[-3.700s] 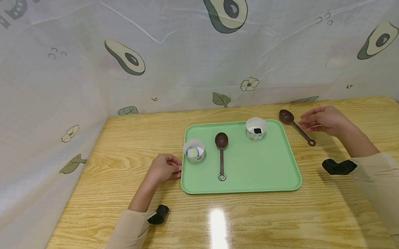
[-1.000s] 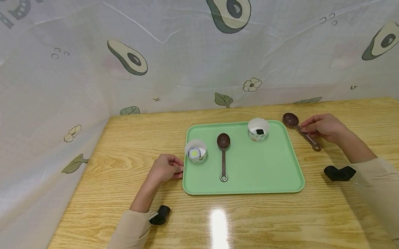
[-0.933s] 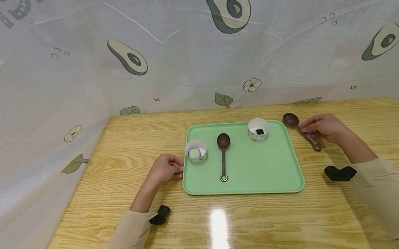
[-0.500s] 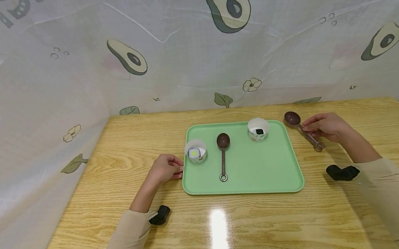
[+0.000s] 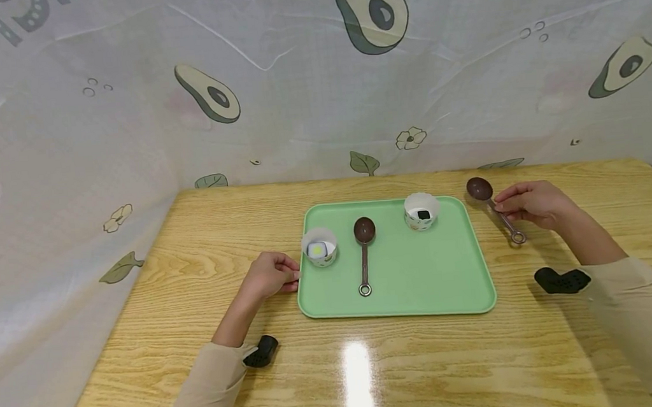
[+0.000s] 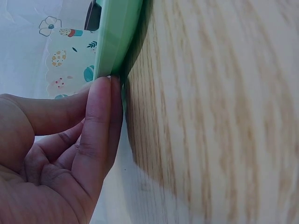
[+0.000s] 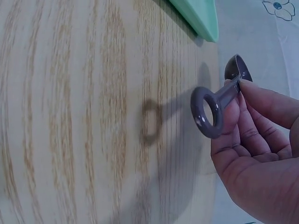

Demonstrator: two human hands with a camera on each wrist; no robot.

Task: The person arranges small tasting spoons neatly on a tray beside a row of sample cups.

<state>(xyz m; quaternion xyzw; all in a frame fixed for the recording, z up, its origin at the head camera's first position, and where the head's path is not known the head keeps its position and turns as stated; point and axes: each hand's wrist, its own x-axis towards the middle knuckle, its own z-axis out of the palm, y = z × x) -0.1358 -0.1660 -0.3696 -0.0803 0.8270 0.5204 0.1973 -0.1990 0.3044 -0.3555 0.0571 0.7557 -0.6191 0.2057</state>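
My right hand (image 5: 527,203) pinches the handle of a brown measuring spoon (image 5: 493,206) and holds it just above the table, right of the green tray (image 5: 424,279). In the right wrist view the spoon's ring end (image 7: 208,113) hangs clear of the wood and casts a shadow, with my right hand (image 7: 254,140) gripping the handle. My left hand (image 5: 271,275) rests on the table with fingers against the tray's left edge (image 6: 114,42); the left hand (image 6: 70,149) shows curled fingers touching the rim. On the tray lie a second brown spoon (image 5: 363,251) and two paper cups (image 5: 318,247) (image 5: 420,211).
The wooden table (image 5: 373,366) is backed by an avocado-print cloth (image 5: 294,91) at the rear and left. The left cup holds a white-yellow block, the right cup a black one. Black wrist camera mounts (image 5: 562,279) (image 5: 260,351) sit at both sleeves.
My right hand came down onto the spoon beside the tray, gripped its handle and lifted it slightly off the table. The left hand stayed at the tray edge.
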